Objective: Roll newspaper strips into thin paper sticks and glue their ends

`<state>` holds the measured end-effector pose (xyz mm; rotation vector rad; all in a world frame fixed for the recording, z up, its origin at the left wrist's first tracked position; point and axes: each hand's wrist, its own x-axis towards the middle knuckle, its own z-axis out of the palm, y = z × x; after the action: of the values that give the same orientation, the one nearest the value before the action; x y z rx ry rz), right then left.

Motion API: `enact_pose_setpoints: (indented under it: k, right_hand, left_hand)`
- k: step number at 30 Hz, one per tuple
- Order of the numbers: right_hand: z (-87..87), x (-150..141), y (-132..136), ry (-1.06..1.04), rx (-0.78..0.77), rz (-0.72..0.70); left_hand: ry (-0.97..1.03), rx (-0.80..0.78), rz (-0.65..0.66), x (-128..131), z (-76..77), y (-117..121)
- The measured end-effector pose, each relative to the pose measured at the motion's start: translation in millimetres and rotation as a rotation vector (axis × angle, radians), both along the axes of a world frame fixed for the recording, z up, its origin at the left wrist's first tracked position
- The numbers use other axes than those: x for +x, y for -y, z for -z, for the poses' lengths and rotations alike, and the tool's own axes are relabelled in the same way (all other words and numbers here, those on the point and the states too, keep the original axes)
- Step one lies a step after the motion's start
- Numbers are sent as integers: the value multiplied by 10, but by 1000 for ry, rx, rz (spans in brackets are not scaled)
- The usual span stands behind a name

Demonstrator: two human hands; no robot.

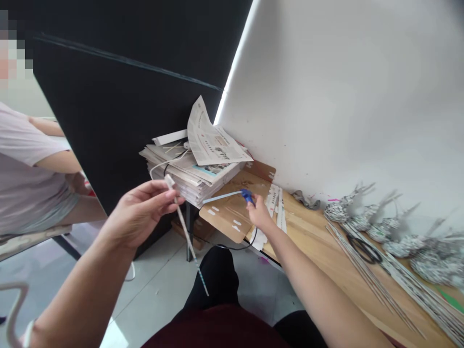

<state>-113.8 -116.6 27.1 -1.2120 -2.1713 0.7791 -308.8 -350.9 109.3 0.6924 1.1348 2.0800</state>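
Note:
My left hand [145,208] pinches a thin rolled paper stick [188,234] near its upper end. The stick slants down to the right over my knee, with a white tip above the fingers. My right hand [259,212] is closed around a blue tool [247,195] that looks like a small glue gun; most of its handle is hidden by the fingers. A narrow pale blue strip [223,196] runs from the tool's tip to the left, across a brown cardboard sheet [232,220] on the table.
Stacked newspapers [181,176] stand by the black partition [126,96]. Along the wall lie woven paper bundles [380,227], black scissors [364,249] and paper sticks [373,275] on the wooden table [308,232]. A black cord [235,248] hangs at the table edge. Another person [32,169] sits at left.

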Motion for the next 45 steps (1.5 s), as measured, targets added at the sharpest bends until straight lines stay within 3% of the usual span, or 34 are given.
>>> enact_pose_setpoints:
  k: [3,7,9,12,18,21,26,31,39,45]
  right_hand:
    - [52,-192,55,157,40,50]
    - [97,-366,113,295,137,54]
    - [44,-363,129,352,226,48]
    - [-191,-200,189,331,266,-14]
    - [-838,350,618,-365,-369,-438]
    - [-963,513,834,-479,-463,-439]
    - [-934,653,967,-518,-354,-300]
    - [-964,813,1026,-401,-99,-185]
    - [-1000,1057,1147,-321,52,-197]
    - [-963,1179,1262,-214,328,-113]
  left_hand:
    - [-9,14,-51,-23,-88,103]
    - [-25,21,47,227,-79,-29]
    - [19,33,136,384,-29,-195]
    - [90,52,238,569,42,-472]
    - [170,120,320,847,84,-809]
    - [185,127,353,1006,65,-855]
    - [175,124,386,1229,-22,-843]
    - [120,152,431,1353,-89,-836]
    - [98,114,465,1483,-81,-861]
    - [82,84,509,1569,-66,-859]
